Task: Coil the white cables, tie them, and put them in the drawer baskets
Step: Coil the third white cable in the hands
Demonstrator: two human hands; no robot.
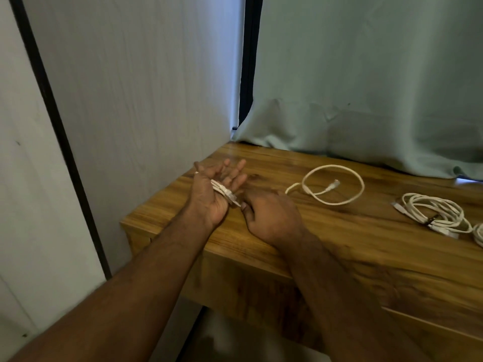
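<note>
My left hand (pixel 214 194) is held palm up over the wooden table's left end, fingers spread, with several turns of a white cable (pixel 224 192) wound across the palm. My right hand (pixel 269 218) rests beside it, fingers curled, pinching the cable's end at the left palm. The same cable's loose part (pixel 337 184) lies in an open loop on the table to the right, its connector inside the loop. A coiled white cable bundle (pixel 436 212) with a dark tie lies farther right. No drawer basket is in view.
The wooden table (pixel 339 244) stands in a corner, with a pale wall on the left and a green curtain (pixel 366 87) hanging behind it. Another white coil (pixel 479 235) is cut off at the right edge.
</note>
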